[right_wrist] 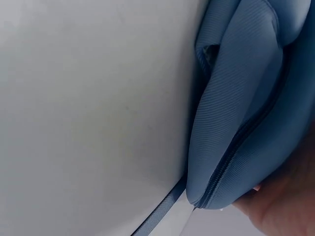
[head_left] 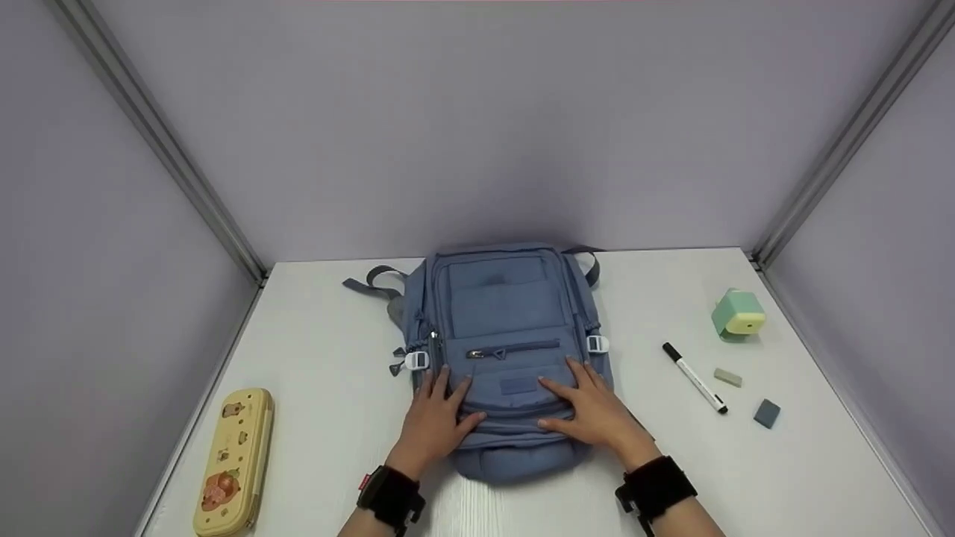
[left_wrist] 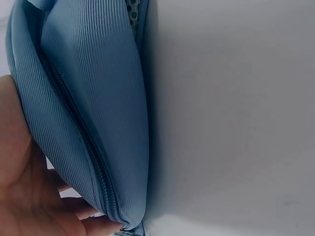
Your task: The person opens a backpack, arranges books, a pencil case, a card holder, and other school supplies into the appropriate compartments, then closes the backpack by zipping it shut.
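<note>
A blue backpack lies front side up on the white table, its top toward the back wall. My left hand, fingers spread, rests on the lower left of the bag. On the lower right, my right hand lies the same way, with its fingers apart on the front pocket. Between the hands the pocket fabric is creased. In the left wrist view the left hand touches the bag's side near a zipper. The right wrist view has the right hand against the opposite side, its fingers mostly hidden.
At the left stands out a yellow pencil case with printed pictures. On the right lie a black-capped white marker, a grey-green block, a dark blue-grey block and a green-and-yellow pencil sharpener. Walls enclose the back and sides.
</note>
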Demonstrator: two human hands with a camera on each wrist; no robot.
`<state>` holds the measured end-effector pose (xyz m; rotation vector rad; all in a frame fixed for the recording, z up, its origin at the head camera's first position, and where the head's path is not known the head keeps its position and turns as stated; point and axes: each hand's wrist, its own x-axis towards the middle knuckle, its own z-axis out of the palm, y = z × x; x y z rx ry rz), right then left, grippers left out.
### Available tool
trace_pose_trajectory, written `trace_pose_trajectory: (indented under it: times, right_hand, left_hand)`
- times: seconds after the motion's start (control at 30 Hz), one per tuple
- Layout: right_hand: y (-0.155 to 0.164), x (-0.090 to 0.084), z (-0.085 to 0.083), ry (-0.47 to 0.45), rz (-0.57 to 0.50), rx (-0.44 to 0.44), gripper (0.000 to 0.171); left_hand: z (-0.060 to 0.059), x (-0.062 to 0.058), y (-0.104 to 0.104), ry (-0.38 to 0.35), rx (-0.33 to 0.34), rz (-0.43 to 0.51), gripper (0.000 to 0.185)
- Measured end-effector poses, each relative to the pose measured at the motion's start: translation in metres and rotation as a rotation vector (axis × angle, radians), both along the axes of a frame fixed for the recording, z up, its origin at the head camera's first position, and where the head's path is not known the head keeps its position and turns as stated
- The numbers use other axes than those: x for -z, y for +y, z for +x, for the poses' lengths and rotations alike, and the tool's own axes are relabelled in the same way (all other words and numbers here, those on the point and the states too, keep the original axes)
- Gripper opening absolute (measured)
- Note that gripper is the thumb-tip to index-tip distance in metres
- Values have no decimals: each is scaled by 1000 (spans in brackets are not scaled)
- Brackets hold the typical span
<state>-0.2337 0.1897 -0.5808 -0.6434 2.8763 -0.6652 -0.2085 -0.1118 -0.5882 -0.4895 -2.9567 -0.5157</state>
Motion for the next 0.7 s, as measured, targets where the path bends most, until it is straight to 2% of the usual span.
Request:
trace_pose_trajectory:
  times: [0.1, 0.17, 0.33, 0.43, 0.5, 0.7]
  right_hand:
    - [0, 1, 3, 6, -6, -8, 74]
    - [-1, 1, 3, 5, -5, -12, 74]
    - [-2, -1, 1, -19, 7, -28, 77]
    - [-3, -3, 1, -25, 10, -37, 78]
    - [-3, -4, 0, -27, 16, -39, 78]
    - [-2, -5, 1, -41, 1, -38, 78]
  left_hand:
    - [-2, -5, -3, 23, -10, -36, 62]
    - [-9, -9, -7, 63, -28, -46, 55]
    - [-40, -18, -22, 233, -122, 3, 29]
    - [-58, -22, -29, 298, -184, 29, 26]
    - [-67, -25, -33, 303, -213, 9, 28]
    - [-87, -27, -35, 230, -256, -74, 35]
